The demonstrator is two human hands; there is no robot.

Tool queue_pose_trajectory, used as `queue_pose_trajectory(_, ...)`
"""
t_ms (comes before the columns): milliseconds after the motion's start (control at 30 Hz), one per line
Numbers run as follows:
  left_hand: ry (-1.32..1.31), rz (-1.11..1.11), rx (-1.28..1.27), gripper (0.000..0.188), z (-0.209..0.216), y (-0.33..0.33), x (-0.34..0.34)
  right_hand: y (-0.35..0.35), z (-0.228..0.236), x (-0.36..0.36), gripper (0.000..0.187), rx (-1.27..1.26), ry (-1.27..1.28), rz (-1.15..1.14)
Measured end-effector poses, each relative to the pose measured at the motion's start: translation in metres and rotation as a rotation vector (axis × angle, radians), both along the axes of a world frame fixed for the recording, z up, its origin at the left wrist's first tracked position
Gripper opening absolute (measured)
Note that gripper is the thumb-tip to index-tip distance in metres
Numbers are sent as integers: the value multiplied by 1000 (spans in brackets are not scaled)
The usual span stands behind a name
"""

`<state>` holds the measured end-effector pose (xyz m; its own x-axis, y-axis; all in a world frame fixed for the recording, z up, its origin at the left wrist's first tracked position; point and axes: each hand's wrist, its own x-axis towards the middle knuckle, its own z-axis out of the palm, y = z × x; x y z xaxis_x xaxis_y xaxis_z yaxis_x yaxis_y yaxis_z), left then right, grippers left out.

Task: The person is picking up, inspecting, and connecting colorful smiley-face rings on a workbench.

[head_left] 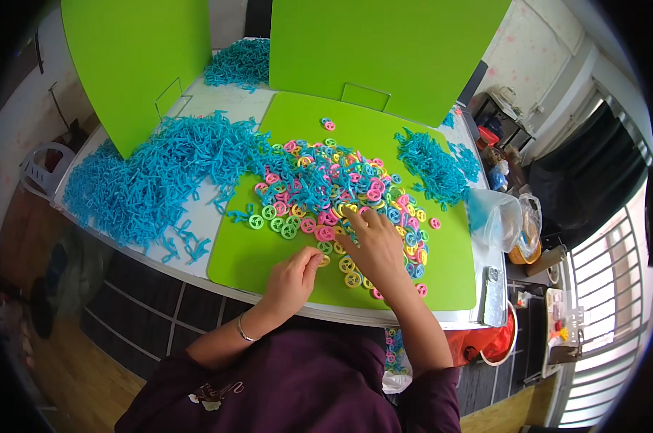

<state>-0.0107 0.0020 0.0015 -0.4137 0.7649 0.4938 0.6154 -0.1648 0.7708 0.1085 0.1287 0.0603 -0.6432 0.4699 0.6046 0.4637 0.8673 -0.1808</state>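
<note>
My left hand (290, 280) is closed at the mat's near side, thumb and fingers pinched on a small yellow plastic wheel (324, 260). My right hand (375, 249) reaches over a pile of small plastic wheels (375, 186) in pink, yellow, green and blue. Its fingers are spread and bent down to the pile, the thumb held apart, and no piece shows firmly held in it. Blue forked plastic pieces (308, 180) lie mixed over the pile's far part. A few green wheels (255, 221) sit at its left edge, all on a bright green mat (247, 263).
A large heap of blue forked pieces (175, 169) covers the white table's left side. A smaller blue heap (431, 167) lies right of the pile. Green boards (384, 58) stand at the back and left. A phone-like slab (494, 297) and clear plastic bag (496, 216) are at the right edge.
</note>
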Motion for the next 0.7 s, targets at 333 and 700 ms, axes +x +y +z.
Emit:
queue_pose_trajectory(333,-354,-111,-101,19,5,-6,-12,9,8,8,18,-331,21,34)
queue_pose_trajectory(700,-1071,-367,-45,25,1,-1,-18,-18,-7,23,6,-1319,548,291)
